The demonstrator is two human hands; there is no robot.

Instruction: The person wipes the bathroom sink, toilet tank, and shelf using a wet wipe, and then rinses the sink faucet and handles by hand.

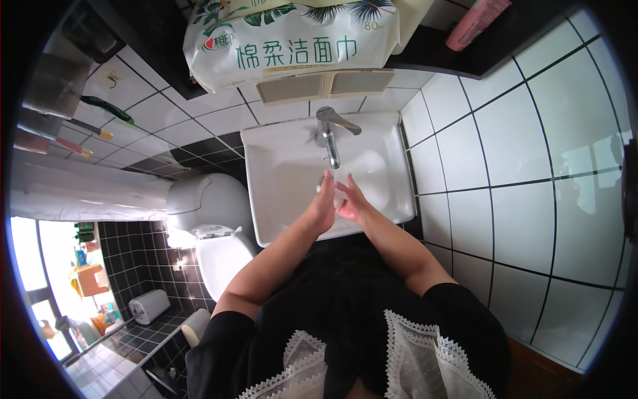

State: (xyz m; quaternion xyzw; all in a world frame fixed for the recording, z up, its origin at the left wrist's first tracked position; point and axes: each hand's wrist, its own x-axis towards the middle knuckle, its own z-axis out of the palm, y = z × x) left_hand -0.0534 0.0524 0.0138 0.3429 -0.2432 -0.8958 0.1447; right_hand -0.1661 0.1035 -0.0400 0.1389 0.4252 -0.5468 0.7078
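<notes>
My left hand (323,205) is held over the front of a white washbasin (272,179), its fingers stretched out together and pointing at the tap. Facing it, my right hand (353,202) has its thumb and fingers curled around a small smooth white thing, which looks like a bar of soap (339,198). The soap sits between the two palms and is partly hidden by the fingers. Just beyond my fingertips stands a chrome tap (327,136), its spout aimed toward them. I cannot make out whether water runs.
A white pack of face towels (292,50) and a pink tube (476,25) lie on a dark shelf (425,50) above the basin. To the left stands a toilet (222,259). White tiled wall (505,173) closes the right side. Toothbrushes (86,126) hang at the upper left.
</notes>
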